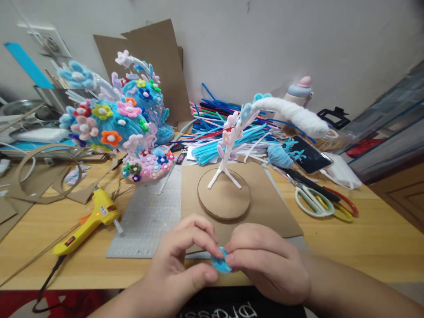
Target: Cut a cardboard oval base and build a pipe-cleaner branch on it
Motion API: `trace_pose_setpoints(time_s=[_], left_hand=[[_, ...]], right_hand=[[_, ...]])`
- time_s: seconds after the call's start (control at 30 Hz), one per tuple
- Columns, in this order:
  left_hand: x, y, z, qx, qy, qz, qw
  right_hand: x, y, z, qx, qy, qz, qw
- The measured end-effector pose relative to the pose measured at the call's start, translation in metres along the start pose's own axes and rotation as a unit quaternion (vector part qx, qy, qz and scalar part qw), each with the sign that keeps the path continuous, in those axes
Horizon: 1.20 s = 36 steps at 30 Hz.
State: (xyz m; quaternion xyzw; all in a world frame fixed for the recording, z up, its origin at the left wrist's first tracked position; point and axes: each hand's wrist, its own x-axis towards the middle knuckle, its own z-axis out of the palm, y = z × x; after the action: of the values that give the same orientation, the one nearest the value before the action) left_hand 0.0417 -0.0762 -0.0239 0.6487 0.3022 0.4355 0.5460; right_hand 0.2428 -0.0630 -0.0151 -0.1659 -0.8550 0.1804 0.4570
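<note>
At the table's front edge my right hand (265,260) pinches a small rounded piece of blue pipe cleaner (221,263). The fingertips of my left hand (185,258) press on its upper left side, with the thumb close by at its lower left; the hand is curled around it. How the piece is coiled or folded is partly hidden by my fingers. Just beyond my hands, a round cardboard base (225,205) carries a white wrapped stem (230,145) with small pink and blue flowers. The stem bends over to the right at its top.
A yellow glue gun (89,223) lies at left beside a grey cutting mat (142,229). Decorated flower lamps (119,119) stand at back left. Pipe cleaners (232,137) are piled behind the stem. Scissors (314,201), a phone (309,153) and blue yarn (280,156) lie at right.
</note>
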Motion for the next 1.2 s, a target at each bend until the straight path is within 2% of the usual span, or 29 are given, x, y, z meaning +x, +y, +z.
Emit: trace_pose_setpoints(time_s=[0.1,0.2,0.3,0.43,0.53,0.67,0.77,0.87,0.93,1.0,1.1,1.2], left_hand=[[0.003,-0.001,0.0,-0.088,-0.02,-0.071,0.993],[0.005,-0.005,-0.001,-0.172,-0.014,-0.105,0.979],[0.005,-0.009,-0.002,-0.238,0.019,-0.108,0.965],[0.008,-0.008,-0.003,-0.306,0.099,-0.099,0.942],[0.011,-0.008,-0.003,-0.32,0.15,-0.099,0.93],[0.015,-0.008,-0.009,-0.298,0.208,-0.08,0.928],[0.02,-0.004,-0.024,-0.257,0.282,-0.054,0.923],[0.026,0.003,-0.044,-0.253,0.33,0.004,0.91],[0.026,0.007,-0.051,-0.24,0.314,0.036,0.918],[0.023,0.01,-0.048,-0.221,0.263,0.025,0.939],[0.015,0.013,-0.031,-0.249,0.129,-0.046,0.959],[0.008,0.012,-0.015,-0.306,0.012,-0.076,0.949]], right_hand=[[0.001,0.001,-0.002,0.001,-0.02,-0.012,1.0],[0.0,0.003,-0.002,0.008,-0.018,-0.017,1.0],[-0.001,0.003,0.0,0.012,-0.011,-0.02,1.0],[-0.001,0.002,0.0,0.016,-0.012,-0.014,1.0],[0.001,0.0,0.0,0.037,0.002,0.012,0.999],[0.001,0.002,0.003,0.103,0.054,0.127,0.985],[-0.001,0.006,0.007,0.134,0.095,0.194,0.967],[-0.002,0.008,0.007,0.131,0.104,0.19,0.967],[-0.001,0.007,0.005,0.111,0.089,0.15,0.978],[0.001,0.005,0.002,0.088,0.062,0.099,0.989],[0.001,0.002,0.002,0.056,0.026,0.043,0.997],[-0.002,0.002,0.004,0.04,0.012,0.026,0.999]])
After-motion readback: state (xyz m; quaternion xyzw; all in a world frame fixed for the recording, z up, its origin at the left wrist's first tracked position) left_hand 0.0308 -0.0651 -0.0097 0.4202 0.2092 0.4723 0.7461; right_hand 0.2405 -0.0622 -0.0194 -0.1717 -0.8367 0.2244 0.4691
